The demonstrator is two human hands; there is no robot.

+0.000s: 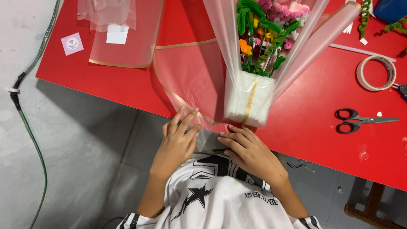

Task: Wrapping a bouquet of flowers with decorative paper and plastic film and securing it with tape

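the clear wrapping sheet (186,80) with a gold edge lies under a wrapped flower bouquet (254,63) at the frame's upper middle on the red worktop (305,114). the left hand (178,142) and right hand (248,150) press flat on its lower edge, fingers (186,121) open and gripping nothing. black scissors (360,120) lie at the right.

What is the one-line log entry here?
left hand: flat on translucent wrapping sheet | right hand: below bouquet base | scissors: untouched

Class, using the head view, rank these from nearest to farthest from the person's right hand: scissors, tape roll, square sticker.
From the right hand:
1. Scissors, to its right on the red table.
2. Tape roll, farther right and up.
3. Square sticker, far left, near the table's corner.
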